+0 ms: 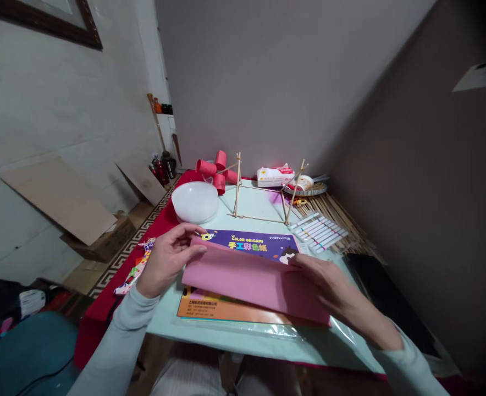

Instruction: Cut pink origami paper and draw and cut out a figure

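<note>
A pink sheet of paper (251, 280) lies folded over a purple and orange origami paper pack (251, 243) on a pale green mat (243, 341). My left hand (166, 258) pinches the sheet's upper left corner between thumb and fingers. My right hand (329, 286) rests flat on the sheet's right side, fingers at its upper right corner. The pack sits in a clear plastic sleeve, partly hidden under the pink sheet.
Behind the pack stand a wooden stick frame (263, 192), a white bowl (194, 201), red paper rolls (216, 168), a row of markers (319, 230), a tissue pack (274, 175) and a plate (307, 187). Cardboard (61, 195) leans on the left wall. A dark wall is close on the right.
</note>
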`<state>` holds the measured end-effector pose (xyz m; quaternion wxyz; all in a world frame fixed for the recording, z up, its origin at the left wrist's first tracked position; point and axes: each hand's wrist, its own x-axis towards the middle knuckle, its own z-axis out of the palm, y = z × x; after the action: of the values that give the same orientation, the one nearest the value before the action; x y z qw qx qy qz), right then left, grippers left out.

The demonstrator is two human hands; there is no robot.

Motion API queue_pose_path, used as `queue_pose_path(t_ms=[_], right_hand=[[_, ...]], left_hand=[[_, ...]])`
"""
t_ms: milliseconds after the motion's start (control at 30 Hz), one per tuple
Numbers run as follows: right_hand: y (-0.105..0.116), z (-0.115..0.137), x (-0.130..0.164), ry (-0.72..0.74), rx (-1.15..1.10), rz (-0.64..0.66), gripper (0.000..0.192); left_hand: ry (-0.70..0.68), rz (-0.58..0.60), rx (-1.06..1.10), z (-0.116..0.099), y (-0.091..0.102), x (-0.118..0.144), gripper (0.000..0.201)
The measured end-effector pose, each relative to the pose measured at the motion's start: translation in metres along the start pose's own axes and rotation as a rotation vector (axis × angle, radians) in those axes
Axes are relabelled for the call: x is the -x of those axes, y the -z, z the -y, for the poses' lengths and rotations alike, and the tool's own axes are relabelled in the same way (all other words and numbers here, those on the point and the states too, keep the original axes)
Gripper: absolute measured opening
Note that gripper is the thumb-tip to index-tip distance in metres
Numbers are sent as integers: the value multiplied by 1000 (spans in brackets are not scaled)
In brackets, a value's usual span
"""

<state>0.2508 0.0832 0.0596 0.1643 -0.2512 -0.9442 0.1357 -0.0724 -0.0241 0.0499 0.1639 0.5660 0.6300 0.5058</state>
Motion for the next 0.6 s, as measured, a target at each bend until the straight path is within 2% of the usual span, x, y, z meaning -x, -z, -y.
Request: queue_pose_path(t_ms=[67,133,200,267,467,600], right_hand=[[4,1,3,9,-67,-25,22],[5,2,3,1,-102,-30,19],[4,1,0,-1,-84,-27,25],[0,-3,-4,8,-44,-26,31],[-19,-24,-21,-5,190,100,23],[-47,-13,-29,-31,313,22,29]], left_hand=[[38,-96,115,-3,-5,2,22],[29,-139,104,-4,-13,1,16],[13,-157,66,-2,-21,-1,15],[6,-152,17,2,-27,-5,16],[-21,-104,-254,22,-49,-14,15],[4,-9,-499,36,-68,-12,17]])
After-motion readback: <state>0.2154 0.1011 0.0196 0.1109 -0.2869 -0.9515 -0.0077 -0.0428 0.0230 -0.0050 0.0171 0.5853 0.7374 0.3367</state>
